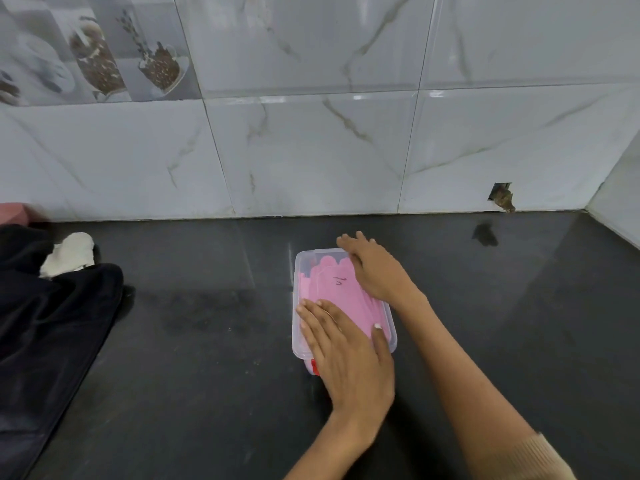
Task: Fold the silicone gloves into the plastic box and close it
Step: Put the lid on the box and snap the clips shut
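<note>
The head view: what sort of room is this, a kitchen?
Probably a kitchen. A dark stone counter meets a wall of glossy marble-look tiles, and one decorative tile pictures cups of coffee beans. Both hands press on a clear plastic box.

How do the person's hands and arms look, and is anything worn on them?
Both hands are bare, with no gloves, rings or watch visible. The left hand has short, pale fingernails. The right hand is slightly blurred, so its nails cannot be judged. The forearms are uncovered, but a beige ribbed knit sleeve shows at the bottom edge on the right arm.
</note>
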A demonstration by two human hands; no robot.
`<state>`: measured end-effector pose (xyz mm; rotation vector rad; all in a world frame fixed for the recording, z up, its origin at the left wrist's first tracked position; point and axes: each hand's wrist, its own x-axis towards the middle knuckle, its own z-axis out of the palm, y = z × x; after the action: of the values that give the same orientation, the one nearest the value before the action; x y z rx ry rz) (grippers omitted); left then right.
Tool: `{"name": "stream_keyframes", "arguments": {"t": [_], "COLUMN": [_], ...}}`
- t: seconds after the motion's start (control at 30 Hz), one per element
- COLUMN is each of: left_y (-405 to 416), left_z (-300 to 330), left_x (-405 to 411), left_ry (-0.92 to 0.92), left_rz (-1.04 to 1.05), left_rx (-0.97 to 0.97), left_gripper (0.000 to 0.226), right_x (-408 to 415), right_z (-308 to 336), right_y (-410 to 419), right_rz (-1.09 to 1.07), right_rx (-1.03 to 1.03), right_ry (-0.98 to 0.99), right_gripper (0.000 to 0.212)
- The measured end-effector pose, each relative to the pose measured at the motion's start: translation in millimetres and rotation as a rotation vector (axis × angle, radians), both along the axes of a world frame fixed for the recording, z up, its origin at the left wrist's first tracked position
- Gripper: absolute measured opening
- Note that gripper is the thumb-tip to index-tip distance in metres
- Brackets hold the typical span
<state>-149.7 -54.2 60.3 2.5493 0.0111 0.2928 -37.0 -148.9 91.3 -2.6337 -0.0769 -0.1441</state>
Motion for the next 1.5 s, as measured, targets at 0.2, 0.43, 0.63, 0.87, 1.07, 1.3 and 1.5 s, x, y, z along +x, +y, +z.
{"name": "stream_keyframes", "arguments": {"t": [0.2, 0.43, 0.63, 0.87, 1.07, 1.3, 1.5], "left_y": [0.1, 45.3, 82.5, 102.5, 90.4, 90.1, 88.5], "left_z": [-3.3, 4.8, 11.2, 4.3, -4.3, -2.6, -10.0], "left_x": [10.8, 51.6, 77.4, 71.3, 54.8, 54.5, 51.9], "left_ry": [0.093, 0.174, 0.210, 0.114, 0.046, 0.090, 0.009], "left_rz": [-0.030, -0.245, -0.494, -0.506, -0.366, -0.378, -0.382], "left_rx": [0.180, 0.313, 0.337, 0.467, 0.483, 0.273, -0.099], "left_gripper": [0.109, 0.106, 0.084, 0.067, 0.068, 0.073, 0.072], "right_x": [13.9, -17.3, -58.9, -101.0, -106.7, -96.6, -78.6], "right_z": [-6.9, -8.5, -17.5, -32.9, -41.1, -29.5, -22.6], "right_y": [-10.8, -22.0, -9.4, 6.1, 10.3, 20.8, 38.2], "right_rz": [0.057, -0.146, -0.181, -0.093, -0.142, -0.270, -0.302], "right_rx": [-0.218, -0.338, -0.485, -0.332, -0.138, -0.197, -0.203], "right_ry": [0.124, 0.053, 0.029, -0.168, -0.190, -0.148, -0.081], "right_gripper": [0.043, 0.042, 0.047, 0.045, 0.044, 0.046, 0.046]}}
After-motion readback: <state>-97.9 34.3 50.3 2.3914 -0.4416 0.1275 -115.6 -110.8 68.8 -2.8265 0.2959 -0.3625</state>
